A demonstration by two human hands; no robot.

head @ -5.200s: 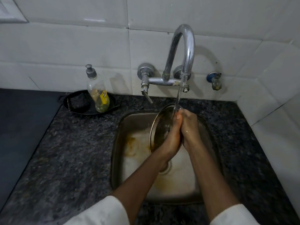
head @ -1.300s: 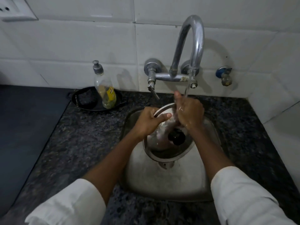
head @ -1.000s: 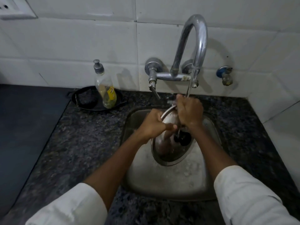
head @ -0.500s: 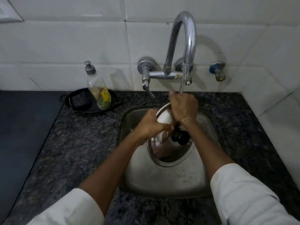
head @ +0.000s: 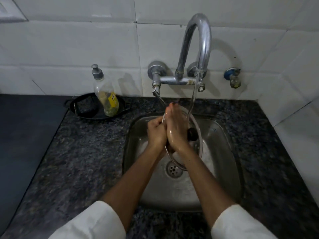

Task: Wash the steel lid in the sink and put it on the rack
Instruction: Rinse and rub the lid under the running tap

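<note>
Over the steel sink you clamp the lid on edge, left hand and right hand together, its rim running twelve to six.

Dark speckled granite countertop ran along the white-tiled wall; a rectangular stainless-steel sink was set into it — round drain in the basin floor. At the back left of the stone, against the wall, sat a shallow black round tray. A clear plastic soap bottle with a grey cap and yellow label stood upright in it. A flat dark surface adjoined the counter's left edge.
</note>
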